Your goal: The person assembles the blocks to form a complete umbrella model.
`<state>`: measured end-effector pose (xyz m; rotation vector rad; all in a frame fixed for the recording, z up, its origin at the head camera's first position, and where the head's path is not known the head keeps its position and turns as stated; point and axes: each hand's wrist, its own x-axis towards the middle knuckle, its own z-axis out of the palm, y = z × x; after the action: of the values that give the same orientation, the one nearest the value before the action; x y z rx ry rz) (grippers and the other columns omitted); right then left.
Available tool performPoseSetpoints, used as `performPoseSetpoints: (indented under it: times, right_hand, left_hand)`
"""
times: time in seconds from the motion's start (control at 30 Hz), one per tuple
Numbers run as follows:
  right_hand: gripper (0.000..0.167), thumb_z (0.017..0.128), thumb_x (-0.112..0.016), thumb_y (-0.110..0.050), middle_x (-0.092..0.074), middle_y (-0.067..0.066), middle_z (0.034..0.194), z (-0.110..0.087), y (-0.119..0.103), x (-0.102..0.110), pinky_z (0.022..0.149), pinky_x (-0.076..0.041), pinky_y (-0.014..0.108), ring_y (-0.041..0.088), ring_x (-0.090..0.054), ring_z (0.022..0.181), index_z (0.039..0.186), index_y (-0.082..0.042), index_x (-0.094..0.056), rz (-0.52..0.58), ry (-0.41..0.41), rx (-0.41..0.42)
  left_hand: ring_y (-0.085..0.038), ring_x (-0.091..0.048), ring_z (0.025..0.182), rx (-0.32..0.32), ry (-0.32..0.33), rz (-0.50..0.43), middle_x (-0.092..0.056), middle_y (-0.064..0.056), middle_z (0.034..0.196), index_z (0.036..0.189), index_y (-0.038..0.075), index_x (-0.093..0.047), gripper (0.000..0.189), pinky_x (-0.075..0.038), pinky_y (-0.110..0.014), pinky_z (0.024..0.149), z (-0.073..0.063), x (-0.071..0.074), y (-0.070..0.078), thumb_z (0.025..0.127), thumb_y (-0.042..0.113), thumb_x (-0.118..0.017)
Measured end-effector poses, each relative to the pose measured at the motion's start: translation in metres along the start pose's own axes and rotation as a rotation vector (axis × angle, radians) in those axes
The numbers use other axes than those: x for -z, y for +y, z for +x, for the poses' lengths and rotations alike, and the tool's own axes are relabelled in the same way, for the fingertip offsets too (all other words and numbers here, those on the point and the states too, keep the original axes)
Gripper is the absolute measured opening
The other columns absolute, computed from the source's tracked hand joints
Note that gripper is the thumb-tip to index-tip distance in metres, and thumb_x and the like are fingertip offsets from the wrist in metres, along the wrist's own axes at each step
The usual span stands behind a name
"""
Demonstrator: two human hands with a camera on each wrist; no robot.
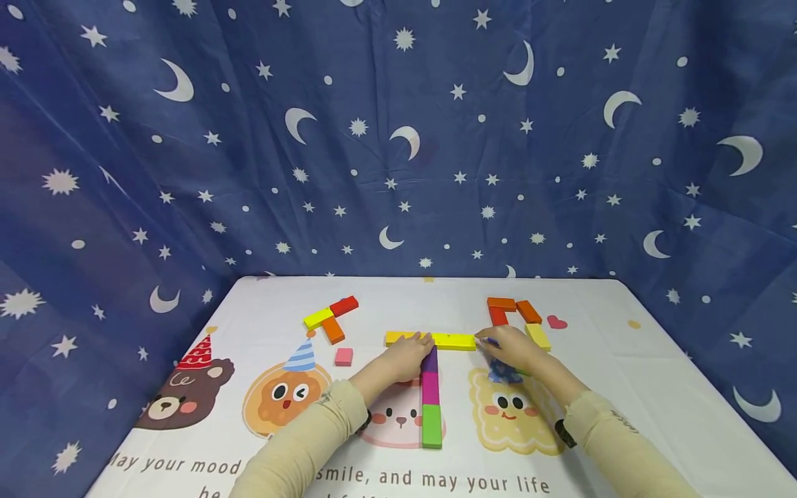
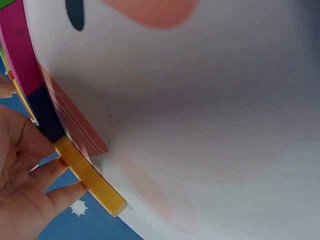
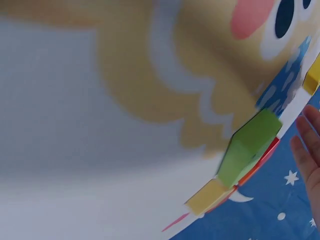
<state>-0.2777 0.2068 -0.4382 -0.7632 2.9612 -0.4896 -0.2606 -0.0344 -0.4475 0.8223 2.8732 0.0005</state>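
A row of an amber block (image 2: 90,175) and a bright yellow block (image 1: 456,342) lies crosswise on the table. From its middle a column runs toward me: a dark purple block (image 1: 429,360), a magenta block (image 1: 430,389) and a green block (image 1: 432,427). My left hand (image 1: 405,357) rests where row and column meet; in the left wrist view its spread fingertips touch the amber block. At the yellow block's right end is my right hand (image 1: 512,347), fingers fairly straight in the right wrist view. Something dark blue shows by its fingertips, too small to tell.
Beyond my right hand lie several blocks, among them orange (image 1: 529,311), red (image 1: 499,316) and pale yellow (image 1: 538,337) ones, with another green block (image 3: 250,147) mostly hidden by my wrist. Yellow (image 1: 319,318), red (image 1: 344,306), orange (image 1: 333,330) and pink (image 1: 344,357) blocks lie left.
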Motion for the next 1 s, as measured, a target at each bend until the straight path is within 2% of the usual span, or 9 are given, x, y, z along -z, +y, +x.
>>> performPoseSetpoints:
  times: [0.07, 0.23, 0.3, 0.37, 0.43, 0.5, 0.7, 0.8, 1.0]
  right_hand:
    - [0.028, 0.09, -0.062, -0.013, -0.069, 0.013, 0.111, -0.002, 0.004, 0.001, 0.093, -0.05, 0.047, 0.03, -0.063, 0.106, 0.115, -0.002, -0.066, -0.008, -0.014, -0.031]
    - [0.031, 0.089, -0.063, -0.013, -0.069, 0.012, 0.103, -0.007, 0.014, 0.004, 0.088, -0.053, 0.044, 0.022, -0.06, 0.086, 0.117, -0.001, -0.064, 0.005, -0.042, -0.097]
    - [0.034, 0.088, -0.065, -0.016, -0.068, 0.012, 0.104, -0.009, 0.018, 0.005, 0.089, -0.053, 0.044, 0.021, -0.058, 0.085, 0.119, -0.001, -0.063, 0.007, -0.052, -0.123]
    - [0.039, 0.088, -0.066, -0.021, -0.067, 0.012, 0.107, -0.011, 0.023, 0.006, 0.092, -0.051, 0.045, 0.022, -0.058, 0.09, 0.122, -0.003, -0.062, 0.014, -0.069, -0.16]
    - [0.044, 0.086, -0.068, -0.025, -0.066, 0.015, 0.116, -0.014, 0.027, 0.007, 0.096, -0.048, 0.048, 0.024, -0.059, 0.096, 0.123, -0.001, -0.061, 0.009, -0.079, -0.166]
    - [0.048, 0.085, -0.069, -0.027, -0.065, 0.017, 0.117, -0.016, 0.03, 0.009, 0.096, -0.048, 0.049, 0.025, -0.059, 0.097, 0.123, 0.0, -0.06, 0.011, -0.091, -0.165]
    - [0.055, 0.08, -0.073, -0.034, -0.068, 0.014, 0.104, -0.024, 0.035, 0.015, 0.089, -0.053, 0.045, 0.018, -0.054, 0.081, 0.121, 0.002, -0.061, 0.02, -0.095, -0.166]
    - [0.057, 0.079, -0.074, -0.036, -0.067, 0.012, 0.101, -0.029, 0.04, 0.015, 0.088, -0.052, 0.045, 0.018, -0.052, 0.08, 0.119, 0.002, -0.061, 0.014, -0.09, -0.139]
    - [0.07, 0.075, -0.076, -0.042, -0.063, 0.02, 0.113, -0.041, 0.053, 0.017, 0.095, -0.046, 0.054, 0.029, -0.057, 0.097, 0.122, 0.006, -0.057, 0.008, -0.092, -0.147]
  left_hand:
    - [-0.022, -0.036, 0.139, 0.0, 0.005, 0.008, -0.039, -0.003, 0.15, 0.142, 0.012, -0.043, 0.055, -0.034, -0.045, 0.111, 0.0, 0.0, 0.0, 0.088, 0.008, -0.054]
    - [-0.023, -0.037, 0.138, -0.007, 0.018, 0.025, -0.039, -0.004, 0.15, 0.142, 0.012, -0.044, 0.055, -0.036, -0.046, 0.11, -0.002, 0.002, -0.001, 0.088, 0.007, -0.055]
    - [-0.023, -0.037, 0.138, -0.011, 0.019, 0.024, -0.04, -0.004, 0.149, 0.141, 0.012, -0.044, 0.055, -0.036, -0.046, 0.11, -0.002, 0.003, -0.001, 0.088, 0.007, -0.055]
    - [-0.023, -0.038, 0.138, -0.013, 0.019, 0.029, -0.04, -0.003, 0.149, 0.141, 0.012, -0.044, 0.055, -0.037, -0.046, 0.109, -0.001, 0.003, -0.001, 0.088, 0.008, -0.055]
    - [-0.023, -0.038, 0.138, -0.015, 0.022, 0.03, -0.04, -0.004, 0.149, 0.141, 0.012, -0.045, 0.055, -0.037, -0.046, 0.109, -0.001, 0.003, 0.0, 0.087, 0.008, -0.055]
    - [-0.023, -0.038, 0.138, -0.015, 0.02, 0.028, -0.04, -0.004, 0.149, 0.141, 0.012, -0.044, 0.055, -0.037, -0.046, 0.109, -0.001, 0.002, 0.0, 0.088, 0.008, -0.055]
    - [-0.022, -0.036, 0.139, -0.008, 0.004, 0.012, -0.039, -0.003, 0.15, 0.142, 0.012, -0.043, 0.055, -0.035, -0.045, 0.111, 0.0, 0.001, 0.0, 0.089, 0.008, -0.053]
    - [-0.023, -0.036, 0.139, -0.005, 0.006, 0.01, -0.039, -0.003, 0.15, 0.142, 0.012, -0.043, 0.055, -0.035, -0.046, 0.111, 0.0, 0.0, 0.0, 0.088, 0.007, -0.054]
    - [-0.023, -0.037, 0.139, -0.009, 0.011, 0.013, -0.039, -0.003, 0.15, 0.142, 0.012, -0.043, 0.055, -0.035, -0.045, 0.11, 0.0, -0.001, 0.0, 0.089, 0.008, -0.054]
